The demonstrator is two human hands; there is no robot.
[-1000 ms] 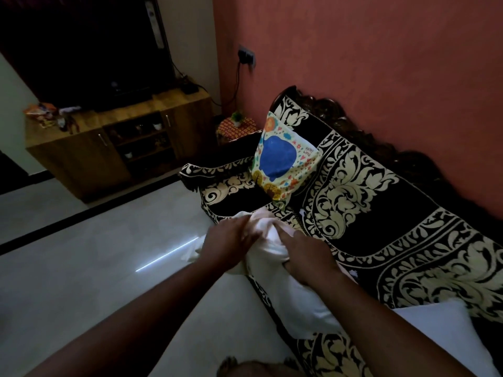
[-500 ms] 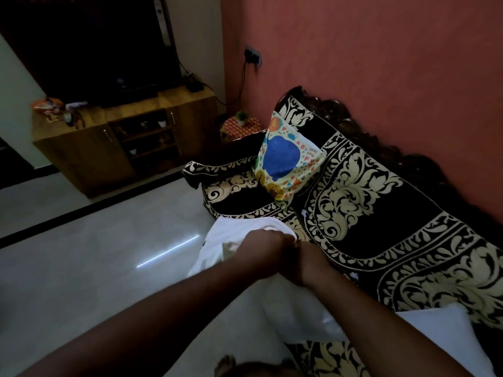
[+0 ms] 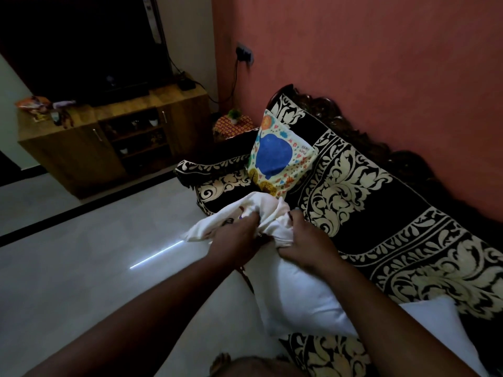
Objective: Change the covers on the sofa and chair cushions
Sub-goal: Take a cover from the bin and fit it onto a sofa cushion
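We could read no brand or label; the small writing on the colourful printed cushion with a blue elephant (image 3: pixel 280 159) was too blurred to make out. That cushion leaned upright against the back of the black sofa with cream floral pattern (image 3: pixel 381 202). Our left hand (image 3: pixel 236 240) and right hand (image 3: pixel 307 240) both gripped the bunched white fabric cover (image 3: pixel 255 213), fingers curled into it, at the sofa's front edge. The cover sat gathered around the top end of the plain white cushion (image 3: pixel 294 292), which stood on the seat just below our hands. A second white cushion (image 3: pixel 435 322) lay on the seat nearer us. Beyond the sofa's far arm stood a wooden cabinet (image 3: pixel 81 148), its open shelves holding small items we could not identify.
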